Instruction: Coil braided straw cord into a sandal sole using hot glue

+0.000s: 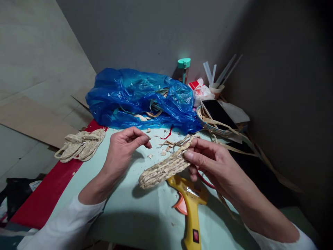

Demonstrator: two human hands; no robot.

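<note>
My right hand (208, 158) grips a narrow, rounded-end braided straw piece (166, 168) between thumb and fingers, above the table. Its loose braid tail trails beyond the fingers. To the left, my left hand (128, 147) is closed in a pinch, apart from the straw piece. Whether anything tiny is between its fingertips I cannot make out. Beneath the straw piece lies a yellow hot glue gun (191, 205) with an orange trigger, its tip hidden. A bundle of looped straw braid (81, 145) rests at the table's left side.
Behind my hands spreads a blue plastic bag (135, 95) with dried strips inside. A phone (219, 113) lies on a shallow woven basket (208, 125) at the right. Glue sticks (213, 74) stand in a cup near a green-lidded container (184, 64). Straw scraps litter the pale tabletop (130, 215).
</note>
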